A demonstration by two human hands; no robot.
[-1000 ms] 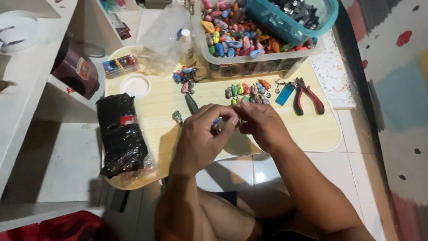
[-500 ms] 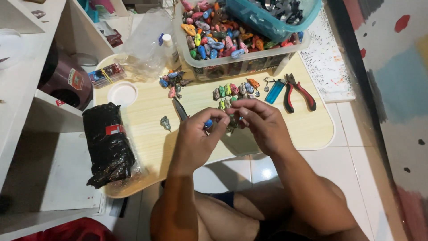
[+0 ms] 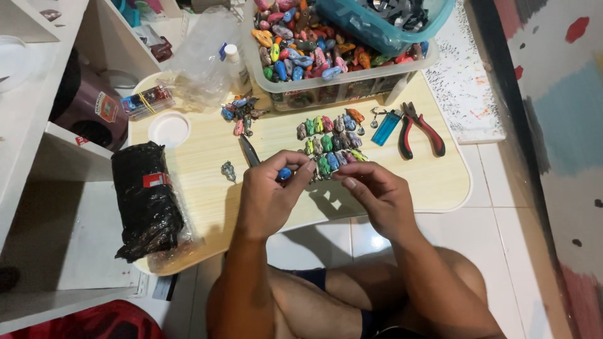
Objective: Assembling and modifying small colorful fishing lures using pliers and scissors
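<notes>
Fingertips of the left hand (image 3: 267, 194) pinch a small blue bead-like piece (image 3: 285, 173); those of the right hand (image 3: 377, 194) press together beside it, on what I cannot tell. Below lie the pale wooden lap table (image 3: 433, 182), a clear plastic tub of colourful pieces (image 3: 339, 81), a black plastic-wrapped bundle (image 3: 147, 201), red-handled pliers (image 3: 419, 129) and rows of small coloured figures (image 3: 330, 141).

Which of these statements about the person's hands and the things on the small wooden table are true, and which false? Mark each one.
1. The left hand pinches a small blue piece. True.
2. The red-handled pliers are in the right hand. False: they lie on the table, untouched.
3. The clear bin holds many coloured pieces. True.
4. The black wrapped bundle lies at the table's right end. False: it lies at the left end.
5. A blue lighter lies beside the pliers. True.
</notes>
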